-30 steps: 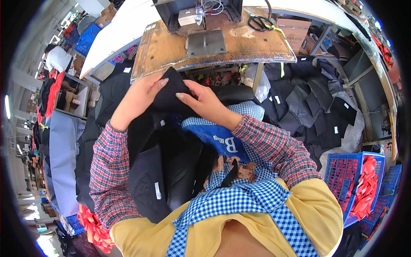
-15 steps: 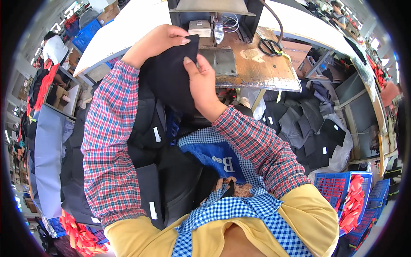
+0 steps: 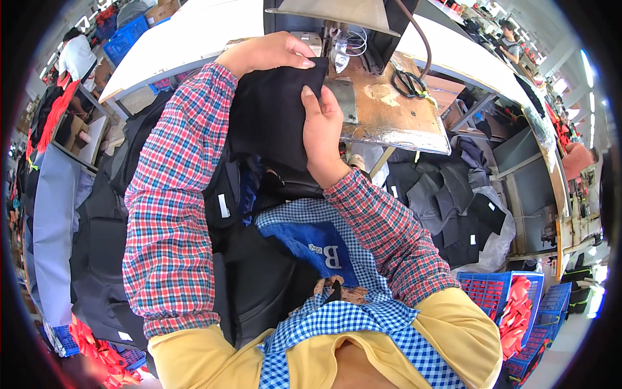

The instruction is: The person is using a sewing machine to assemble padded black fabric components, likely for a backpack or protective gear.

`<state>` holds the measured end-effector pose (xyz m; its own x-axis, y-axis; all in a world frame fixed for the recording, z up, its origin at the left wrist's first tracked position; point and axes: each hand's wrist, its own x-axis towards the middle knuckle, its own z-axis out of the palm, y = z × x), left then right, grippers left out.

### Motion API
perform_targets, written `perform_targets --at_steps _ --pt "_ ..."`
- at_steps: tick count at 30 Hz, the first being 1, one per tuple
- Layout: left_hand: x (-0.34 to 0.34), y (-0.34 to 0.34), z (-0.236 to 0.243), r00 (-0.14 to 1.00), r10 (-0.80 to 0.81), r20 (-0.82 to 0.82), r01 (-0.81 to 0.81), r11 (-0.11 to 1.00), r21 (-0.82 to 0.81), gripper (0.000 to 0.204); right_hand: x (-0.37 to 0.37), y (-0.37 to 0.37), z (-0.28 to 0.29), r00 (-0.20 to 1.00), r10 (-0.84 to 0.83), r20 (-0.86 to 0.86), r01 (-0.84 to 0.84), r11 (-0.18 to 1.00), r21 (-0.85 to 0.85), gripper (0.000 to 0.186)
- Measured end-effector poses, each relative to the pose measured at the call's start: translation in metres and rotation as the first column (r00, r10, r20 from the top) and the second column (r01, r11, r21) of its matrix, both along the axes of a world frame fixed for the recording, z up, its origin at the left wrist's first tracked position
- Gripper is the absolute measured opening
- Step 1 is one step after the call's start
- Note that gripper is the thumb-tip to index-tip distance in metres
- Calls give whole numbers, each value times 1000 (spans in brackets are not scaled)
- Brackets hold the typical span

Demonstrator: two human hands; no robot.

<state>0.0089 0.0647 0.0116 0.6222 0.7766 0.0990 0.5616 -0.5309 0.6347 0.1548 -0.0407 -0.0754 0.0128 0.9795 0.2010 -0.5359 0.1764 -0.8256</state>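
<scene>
My left hand [image 3: 269, 53] lies curled over the top edge of a piece of black woven fabric [image 3: 275, 123], fingers folded down onto the cloth and gripping it at the near edge of the worn wooden sewing table [image 3: 389, 117]. My right hand [image 3: 322, 126] presses flat against the same black piece from its right side, thumb pointing up along the cloth and the palm clamping it, so both hands hold the fabric between them. The piece hangs from the table edge down toward my lap, where it meets more dark cloth beside a blue-and-white checked apron with a solid blue pocket [image 3: 324, 243]. Both forearms wear red, blue and white plaid sleeves [image 3: 168, 207].

Just beyond my left fingertips stands the grey sewing machine head [image 3: 337, 26], with its metal needle plate [image 3: 342, 97] set into the tabletop just right of the fabric. A pair of black-handled scissors [image 3: 408, 83] lies further right on the table. Below the table's right side sits a heap of cut grey and black garment pieces [image 3: 447, 201], some with small white tags. Blue plastic crates [image 3: 505, 305] holding red material stand at lower right. At far left, a person in a white top [image 3: 76, 55] works well apart from me.
</scene>
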Motion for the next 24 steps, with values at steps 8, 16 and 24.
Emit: perform_targets --at_steps 8,16,24 --pt "11 -7 2 999 -32 -44 34 998 53 32 6 -7 -3 999 -3 -43 5 1000 31 20" --pt "15 -16 4 998 -65 5 65 998 23 34 11 -13 -5 999 12 -35 -12 1000 -1 20" --pt "9 -69 36 973 -73 -219 54 995 -90 45 39 -53 4 975 207 -85 -206 978 16 25"
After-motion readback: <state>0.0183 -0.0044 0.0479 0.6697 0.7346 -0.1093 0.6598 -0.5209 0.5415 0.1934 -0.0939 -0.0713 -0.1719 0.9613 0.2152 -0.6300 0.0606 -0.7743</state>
